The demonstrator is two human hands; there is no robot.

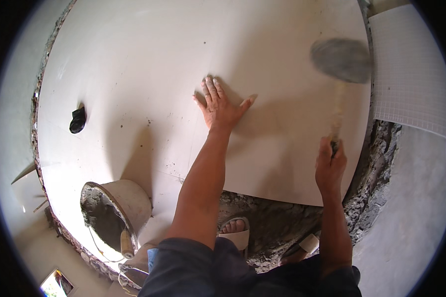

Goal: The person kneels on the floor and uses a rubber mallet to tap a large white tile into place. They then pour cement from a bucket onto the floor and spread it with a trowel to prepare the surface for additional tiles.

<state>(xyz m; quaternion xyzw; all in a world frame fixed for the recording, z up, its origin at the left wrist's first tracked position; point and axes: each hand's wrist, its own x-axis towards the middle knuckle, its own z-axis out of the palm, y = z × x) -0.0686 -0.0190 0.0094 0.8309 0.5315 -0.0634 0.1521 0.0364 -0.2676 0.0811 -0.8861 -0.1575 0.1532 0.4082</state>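
Note:
My left hand (218,105) lies flat, fingers spread, on a large pale floor tile (148,69) that fills most of the view. My right hand (330,164) grips the wooden handle of a rubber mallet (342,60). The mallet's dark grey head is blurred and hangs above the tile's right part, near its right edge. The tile's near edge ends over grey mortar (267,218), where my sandalled foot (235,230) stands.
A bucket of wet mortar (111,210) with a trowel in it sits on the tile at lower left. A small black object (78,120) lies on the tile at left. A white gridded sheet (411,69) lies at right, with rough mortar along the tile's edges.

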